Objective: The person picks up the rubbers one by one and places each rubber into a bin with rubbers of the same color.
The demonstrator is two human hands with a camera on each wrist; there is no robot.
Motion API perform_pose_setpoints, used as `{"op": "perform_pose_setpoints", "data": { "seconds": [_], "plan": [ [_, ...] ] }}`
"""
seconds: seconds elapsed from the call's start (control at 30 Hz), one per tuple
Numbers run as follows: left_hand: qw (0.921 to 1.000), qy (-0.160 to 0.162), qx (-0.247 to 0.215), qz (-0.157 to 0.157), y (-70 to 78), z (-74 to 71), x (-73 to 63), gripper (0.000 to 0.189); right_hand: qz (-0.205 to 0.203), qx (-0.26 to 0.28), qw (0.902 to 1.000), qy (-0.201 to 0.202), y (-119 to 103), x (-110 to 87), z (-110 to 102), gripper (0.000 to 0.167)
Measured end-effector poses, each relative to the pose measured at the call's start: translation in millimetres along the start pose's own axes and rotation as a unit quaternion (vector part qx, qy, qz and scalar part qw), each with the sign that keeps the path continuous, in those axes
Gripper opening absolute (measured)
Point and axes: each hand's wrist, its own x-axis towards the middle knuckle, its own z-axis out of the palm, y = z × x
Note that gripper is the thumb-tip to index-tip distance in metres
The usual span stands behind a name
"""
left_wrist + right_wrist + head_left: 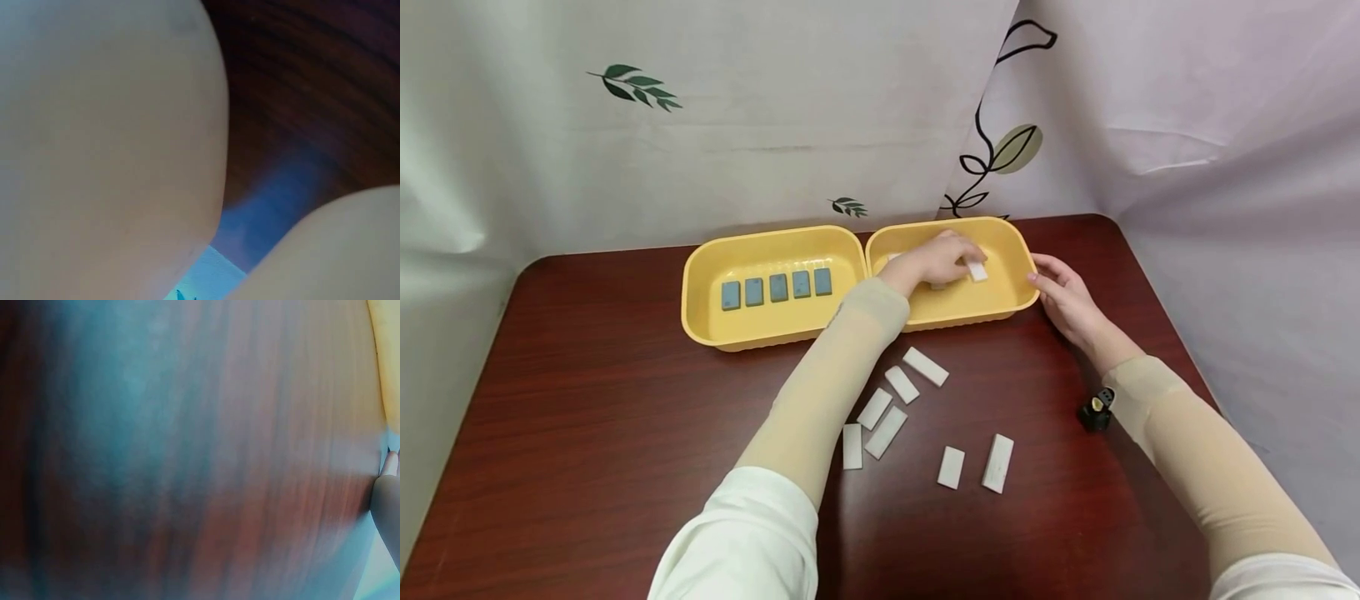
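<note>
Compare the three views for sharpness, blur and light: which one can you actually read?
Head view: sharp, evenly lit, the tiles in the left tray readable. Left wrist view: a blurred sleeve fills it. Right wrist view: smeared table grain, bluish cast, tray edge just visible.

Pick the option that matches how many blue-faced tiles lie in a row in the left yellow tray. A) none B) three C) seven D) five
D: the head view shows five blue-faced tiles side by side in the left yellow tray, while the left hand holds a white tile over the right yellow tray.
</note>
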Motion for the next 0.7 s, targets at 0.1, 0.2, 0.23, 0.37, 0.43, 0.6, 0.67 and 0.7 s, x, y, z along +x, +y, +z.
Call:
{"op": "perform_pose_setpoints", "data": {
  "seconds": [0.1,0.2,0.23,0.37,0.43,0.6,0.67,0.7],
  "plan": [
    [0.9997,-0.01,0.02,0.006,1.9,-1.1,0.0,0.043,0.001,-0.002,1.0,-0.002,-1,0.2,-1,0.03],
    [0.9993,-0.02,0.031,0.004,3.9,-3.0,0.2,0.043,0.001,-0.005,1.0,-0.002,-1,0.7,-2,0.03],
    [0.9992,-0.022,0.032,0.003,4.4,-3.6,0.0,0.043,0.001,-0.009,1.0,-0.002,-1,0.6,-1,0.03],
    [0.9978,-0.036,0.055,0.01,6.7,-6.7,0.4,0.047,0.001,-0.009,1.0,-0.001,1,0.9,-1,0.029],
    [0.996,-0.045,0.074,0.019,7.5,-7.9,1.0,0.048,0.0,-0.005,1.0,-0.003,1,1.0,0,0.03],
    [0.9948,-0.056,0.082,0.02,7.8,-9.8,0.2,0.049,-0.003,-0.001,1.0,-0.002,0,0.9,-1,0.031],
    [0.9956,-0.056,0.074,0.011,7.9,-10.6,-1.2,0.049,-0.004,-0.003,1.0,0.0,0,1.2,-1,0.031],
    [0.9961,-0.055,0.069,0.005,7.8,-11.0,-2.0,0.047,-0.004,-0.003,1.0,-0.001,0,1.3,-1,0.03]
  ]
}}
